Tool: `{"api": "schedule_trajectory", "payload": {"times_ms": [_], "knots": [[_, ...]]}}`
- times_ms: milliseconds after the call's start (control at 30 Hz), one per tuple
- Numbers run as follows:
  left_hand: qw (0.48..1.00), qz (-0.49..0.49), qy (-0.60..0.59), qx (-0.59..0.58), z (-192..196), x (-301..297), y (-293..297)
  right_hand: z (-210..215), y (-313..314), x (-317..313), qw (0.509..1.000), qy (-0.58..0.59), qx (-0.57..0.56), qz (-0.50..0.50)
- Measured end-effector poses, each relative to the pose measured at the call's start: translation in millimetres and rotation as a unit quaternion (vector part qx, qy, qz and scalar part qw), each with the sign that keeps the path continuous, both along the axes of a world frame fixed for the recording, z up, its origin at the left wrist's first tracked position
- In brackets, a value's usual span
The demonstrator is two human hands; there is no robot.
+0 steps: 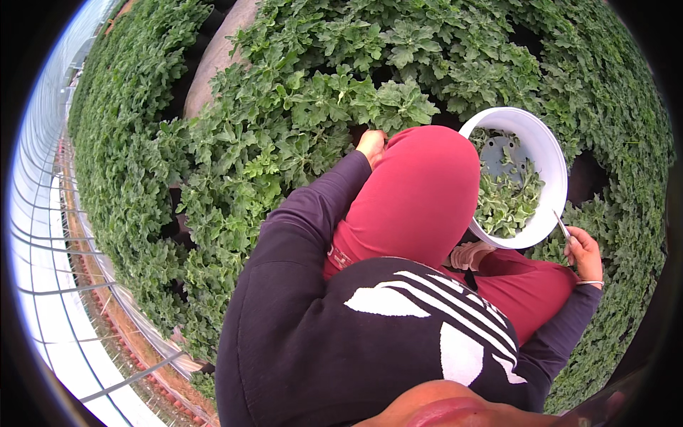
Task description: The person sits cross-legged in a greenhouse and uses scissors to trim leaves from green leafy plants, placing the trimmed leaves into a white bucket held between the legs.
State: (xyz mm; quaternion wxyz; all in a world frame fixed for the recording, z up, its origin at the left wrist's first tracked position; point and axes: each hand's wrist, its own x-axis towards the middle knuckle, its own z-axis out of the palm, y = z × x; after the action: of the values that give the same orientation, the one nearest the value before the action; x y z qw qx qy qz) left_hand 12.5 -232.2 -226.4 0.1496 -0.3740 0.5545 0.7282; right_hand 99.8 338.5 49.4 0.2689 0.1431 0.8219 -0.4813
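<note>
My left hand point(371, 147) is beside my raised knee, close against leafy green plants point(324, 103). Its visible fingers look curled; the knee and leaves hide their tips and anything in them. At the right, my right hand point(585, 252) is closed around a slim metal tool point(562, 223), whose exact kind is too small to tell. The tool's tip points up toward the rim of a white plastic bucket point(553, 160). Picked green leaves and shoots point(509, 203) lie inside the bucket, partly covering its bottom, which has small dark holes.
Dense plants with lobed leaves surround me. A bare pale strip point(219, 60) runs between rows at the upper left. Along the left are a greenhouse wall point(53, 285) with metal bars and a strip of brown soil point(107, 306). My bent red-trousered legs point(420, 188) stand between my hands.
</note>
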Motion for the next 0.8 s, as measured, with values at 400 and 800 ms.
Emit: {"api": "schedule_trajectory", "payload": {"times_ms": [400, 800], "knots": [[0.999, 0.032, -0.013, 0.005, -86.4, 38.6, -25.9, 1.1, -12.1, -20.0, 0.999, -0.030, 0.043, 0.007], [0.993, -0.052, -0.075, 0.079, -70.3, 14.8, -39.0, 29.3, -80.2, -36.0, 0.960, 0.119, 0.190, 0.167]]}}
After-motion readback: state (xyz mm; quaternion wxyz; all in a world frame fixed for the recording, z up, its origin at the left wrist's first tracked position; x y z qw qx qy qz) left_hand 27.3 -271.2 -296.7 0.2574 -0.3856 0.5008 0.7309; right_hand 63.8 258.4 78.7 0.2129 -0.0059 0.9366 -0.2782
